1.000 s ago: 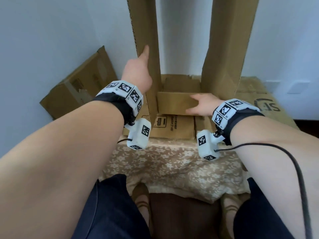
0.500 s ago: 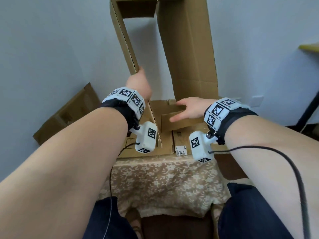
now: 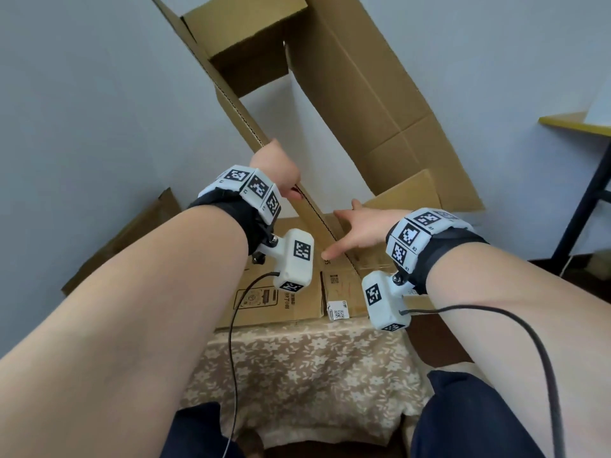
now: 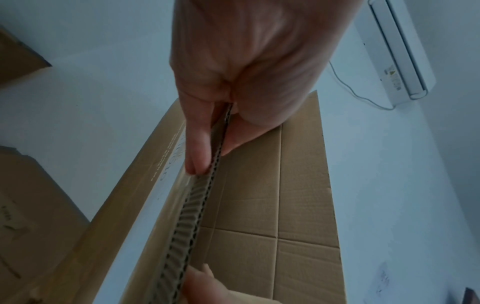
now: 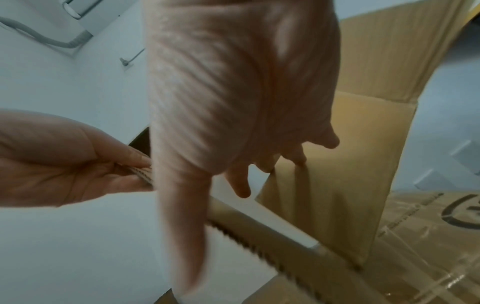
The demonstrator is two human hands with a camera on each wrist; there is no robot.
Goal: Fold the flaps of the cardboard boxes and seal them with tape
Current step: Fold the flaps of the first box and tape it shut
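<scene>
A tall open cardboard box (image 3: 357,94) stands tilted over the table, its flaps unfolded. My left hand (image 3: 276,173) grips the corrugated edge of its left panel (image 4: 197,205), which my left hand (image 4: 218,139) pinches between thumb and fingers. My right hand (image 3: 357,226) is open with fingers spread, and its fingertips press on the small bottom flap (image 3: 403,200). In the right wrist view the straight fingers (image 5: 298,158) touch that flap (image 5: 324,185), and the left hand (image 5: 64,160) shows at the left, holding the edge.
Flattened cardboard boxes (image 3: 281,302) lie on a table with a floral cloth (image 3: 297,375). Another flat box (image 3: 132,239) leans on the wall at left. A yellow shelf (image 3: 575,123) on a black leg stands at right. A white wall is behind.
The box now leans up to the left instead of standing straight. My left hand sits lower on the panel edge. My right hand has spread its fingers on the small flap.
</scene>
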